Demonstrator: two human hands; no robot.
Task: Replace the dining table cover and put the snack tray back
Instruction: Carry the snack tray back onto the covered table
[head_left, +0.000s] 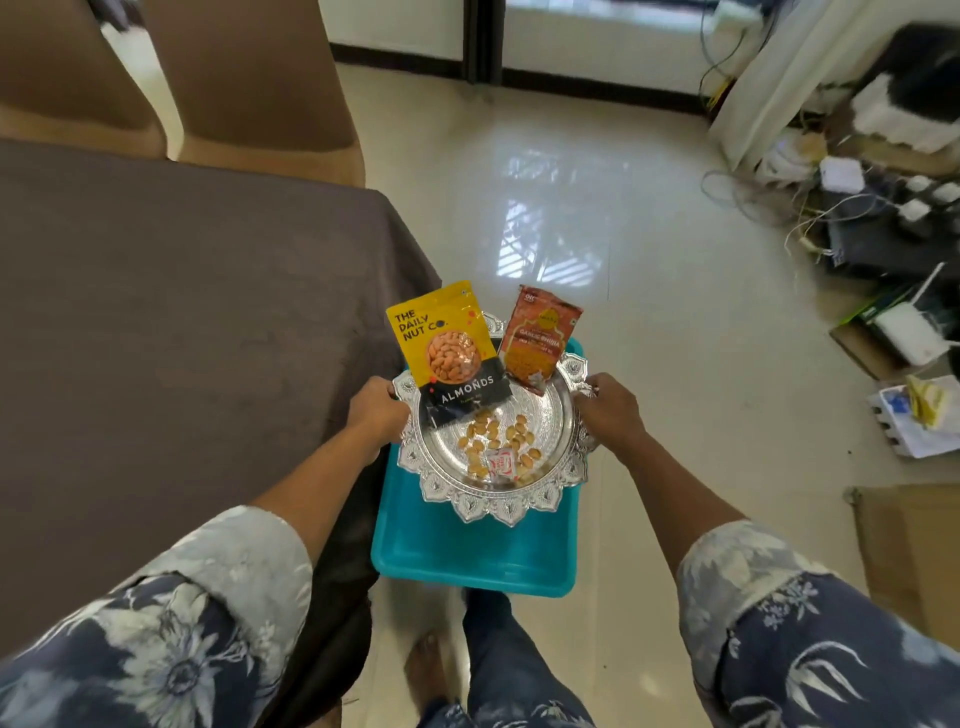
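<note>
Where the fingers (383, 388) of the left hand (376, 410) curl over the scalloped rim, and those of the right hand (609, 410) clamp the opposite edge, sits item 1: silver plate (493, 506), embossed, gripped on 2 sides and held level. Contents:
- 1 yellow almond packet (447, 343), overhanging the far-left rim
- 1 orange snack packet (537, 338), just beside it at the far right
- loose nuts (498, 436), scattered across the centre
- 1 small white sachet (500, 461) among them

Item 2: teal tray (467, 556), directly beneath the plate (whether the fingertips also reach it cannot be told).

Item 3: brown table cover (182, 312), spread to the left, its draped corner just beside the tray.

Surroundings: 2 chairs (249, 88) behind the table, glossy tiled floor (623, 260) below, tangled cables and adaptors (857, 208) at the right.
</note>
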